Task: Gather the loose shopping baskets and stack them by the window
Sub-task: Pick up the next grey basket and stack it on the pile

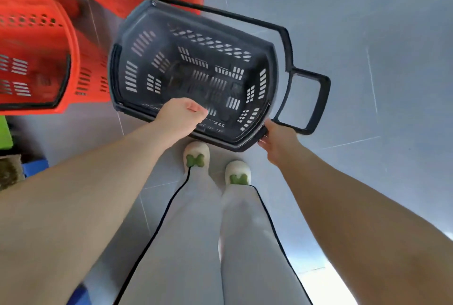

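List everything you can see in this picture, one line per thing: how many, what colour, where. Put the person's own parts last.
dark basket: one, dark grey, centre, held up and tilted
red baskets: at least two, red with black rims, upper left
floor: one, grey tiles, beneath everything
blurred items: about three, green, blue and brown, left edge; too blurred to identify
slippers: two, white with green bows, below the dark basket
trousers: one pair, pale grey with dark side lines, bottom centre
left hand: one, grips the dark basket's near rim
right hand: one, grips its near right corner
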Action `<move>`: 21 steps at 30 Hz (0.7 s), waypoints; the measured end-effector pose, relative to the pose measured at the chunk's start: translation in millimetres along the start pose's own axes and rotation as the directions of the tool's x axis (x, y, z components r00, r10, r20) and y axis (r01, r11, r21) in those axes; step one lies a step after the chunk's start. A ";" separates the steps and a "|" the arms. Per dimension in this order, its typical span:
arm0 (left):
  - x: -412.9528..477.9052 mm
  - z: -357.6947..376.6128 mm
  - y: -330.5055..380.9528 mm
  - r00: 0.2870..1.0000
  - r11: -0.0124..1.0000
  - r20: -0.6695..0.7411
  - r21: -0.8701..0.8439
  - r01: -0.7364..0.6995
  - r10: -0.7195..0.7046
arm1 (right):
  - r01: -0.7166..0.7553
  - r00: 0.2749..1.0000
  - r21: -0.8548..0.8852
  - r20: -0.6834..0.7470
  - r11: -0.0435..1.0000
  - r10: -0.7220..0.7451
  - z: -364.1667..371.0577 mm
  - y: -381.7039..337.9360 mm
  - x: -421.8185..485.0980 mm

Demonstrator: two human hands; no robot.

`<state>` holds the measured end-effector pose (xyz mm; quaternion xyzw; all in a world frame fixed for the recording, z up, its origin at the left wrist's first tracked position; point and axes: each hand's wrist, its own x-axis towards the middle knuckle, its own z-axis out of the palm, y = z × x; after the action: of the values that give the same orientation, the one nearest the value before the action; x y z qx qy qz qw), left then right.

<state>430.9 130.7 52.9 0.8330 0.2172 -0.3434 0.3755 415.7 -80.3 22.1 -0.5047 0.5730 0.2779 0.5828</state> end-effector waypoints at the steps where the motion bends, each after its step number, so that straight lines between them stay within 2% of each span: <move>1: 6.8 7.6 -2.3 1.000 1.000 0.010 0.019 0.001 -0.002 | 0.000 1.000 -0.023 0.009 1.000 0.000 -0.7 4.3 9.4; 4: 19.1 19.1 -9.4 1.000 0.997 0.009 0.075 0.011 -0.011 | 0.040 0.999 -0.192 0.027 0.981 -0.036 1.4 12.3 25.3; 6: 24.2 21.4 -16.6 1.000 0.997 0.006 0.072 0.028 -0.029 | 0.146 0.988 -0.337 -0.001 0.930 -0.156 10.6 18.8 30.3; 7: 27.2 21.1 -21.6 0.999 0.997 0.001 0.065 0.042 -0.042 | 0.213 0.966 -0.441 -0.036 0.872 -0.255 18.2 23.0 32.3; 8: 30.4 19.5 -27.8 0.998 0.996 -0.012 0.065 0.058 -0.058 | 0.303 0.920 -0.567 -0.034 0.766 -0.389 28.2 27.4 34.6; 9: 32.7 17.6 -34.2 0.997 0.995 -0.032 0.078 0.067 -0.065 | 0.403 0.862 -0.669 0.048 0.624 -0.505 38.7 32.6 36.5; 10: 35.3 14.7 -42.5 0.996 0.992 -0.059 0.100 0.076 -0.070 | 0.496 0.811 -0.723 0.187 0.482 -0.554 52.5 39.1 38.1; 12: 37.3 7.4 -58.0 0.989 0.989 -0.121 0.111 0.100 -0.087 | 0.604 0.763 -0.756 0.456 0.252 -0.459 80.8 54.4 40.2; 14: 40.0 -1.8 -77.5 0.975 0.988 -0.173 0.046 0.149 -0.139 | 0.627 0.754 -0.777 0.585 0.058 -0.298 106.6 69.6 45.5; 16: 43.8 -8.6 -97.8 0.958 0.981 -0.212 -0.040 0.191 -0.195 | 0.607 0.757 -0.783 0.622 -0.134 -0.203 121.0 79.0 52.4; 18: 48.2 -14.8 -120.5 0.924 0.964 -0.281 -0.133 0.231 -0.260 | 0.558 0.765 -0.776 0.618 -0.293 -0.182 130.8 84.9 61.3; 21: 57.7 -16.3 -142.3 0.833 0.921 -0.402 -0.250 0.300 -0.380 | 0.519 0.752 -0.762 0.623 -0.388 -0.216 132.8 84.8 68.9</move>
<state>388.1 238.0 -49.5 0.8001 0.4715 -0.1856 0.3210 403.7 51.2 -88.1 -0.8845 -0.1282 0.4408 0.0835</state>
